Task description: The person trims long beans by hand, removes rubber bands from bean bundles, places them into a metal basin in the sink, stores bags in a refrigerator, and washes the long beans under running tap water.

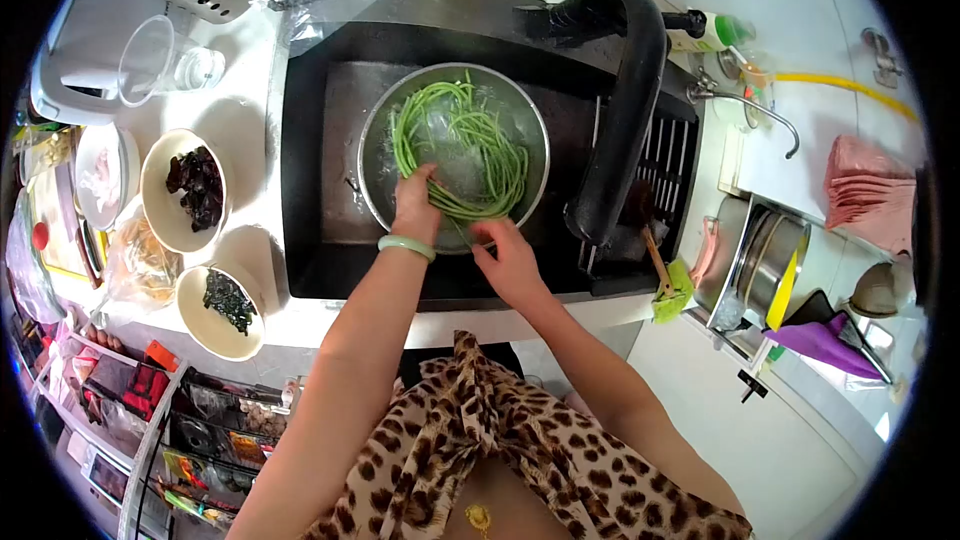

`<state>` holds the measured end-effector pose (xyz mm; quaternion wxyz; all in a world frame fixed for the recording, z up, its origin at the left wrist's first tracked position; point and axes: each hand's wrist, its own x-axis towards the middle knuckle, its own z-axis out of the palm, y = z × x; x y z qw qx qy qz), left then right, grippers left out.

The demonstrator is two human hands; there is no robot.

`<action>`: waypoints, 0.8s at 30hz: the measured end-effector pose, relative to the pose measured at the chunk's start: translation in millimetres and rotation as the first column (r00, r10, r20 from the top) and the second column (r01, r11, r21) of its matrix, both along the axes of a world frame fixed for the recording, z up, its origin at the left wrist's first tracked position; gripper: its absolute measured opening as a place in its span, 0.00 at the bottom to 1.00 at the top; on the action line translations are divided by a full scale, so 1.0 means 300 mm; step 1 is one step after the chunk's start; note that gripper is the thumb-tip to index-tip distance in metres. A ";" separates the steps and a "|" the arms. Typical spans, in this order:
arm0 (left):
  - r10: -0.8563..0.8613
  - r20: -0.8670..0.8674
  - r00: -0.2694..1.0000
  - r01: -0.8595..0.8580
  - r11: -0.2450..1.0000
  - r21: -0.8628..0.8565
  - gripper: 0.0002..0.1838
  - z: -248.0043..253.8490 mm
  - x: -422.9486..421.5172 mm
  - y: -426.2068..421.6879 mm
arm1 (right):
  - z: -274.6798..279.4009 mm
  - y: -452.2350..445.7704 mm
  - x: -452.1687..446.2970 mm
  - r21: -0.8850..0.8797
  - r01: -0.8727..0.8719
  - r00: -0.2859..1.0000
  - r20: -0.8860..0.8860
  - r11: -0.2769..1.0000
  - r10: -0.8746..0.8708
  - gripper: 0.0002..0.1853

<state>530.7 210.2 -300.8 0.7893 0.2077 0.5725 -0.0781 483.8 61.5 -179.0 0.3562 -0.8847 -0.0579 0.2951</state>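
Observation:
Long green beans (pixel 507 172) lie looped in a round metal basin (pixel 541 120) with water in it. The basin stands in a dark sink (pixel 335 120). My left hand (pixel 417 205), with a pale bangle at the wrist, reaches over the basin's near left side and is closed round part of the bean bundle. At the near rim my right hand (pixel 510 262) has its fingers bent and pinched together by the bean ends. Its fingertips are partly hidden, and the exact grip is hard to see.
A large black faucet (pixel 640 90) arches over the sink's right side. On the left counter stand a bowl of dark pieces (pixel 160 220), a bowl of dark green shreds (pixel 195 315) and a clear plastic cup (pixel 146 62). A wooden-handled brush (pixel 657 258) and green cloth (pixel 678 292) are at right.

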 end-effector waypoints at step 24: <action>-0.502 -0.211 0.838 0.527 0.647 0.551 0.36 0.036 0.013 0.077 | -0.262 -0.037 0.403 -0.215 0.292 0.956 0.079 0.932 -0.281 0.34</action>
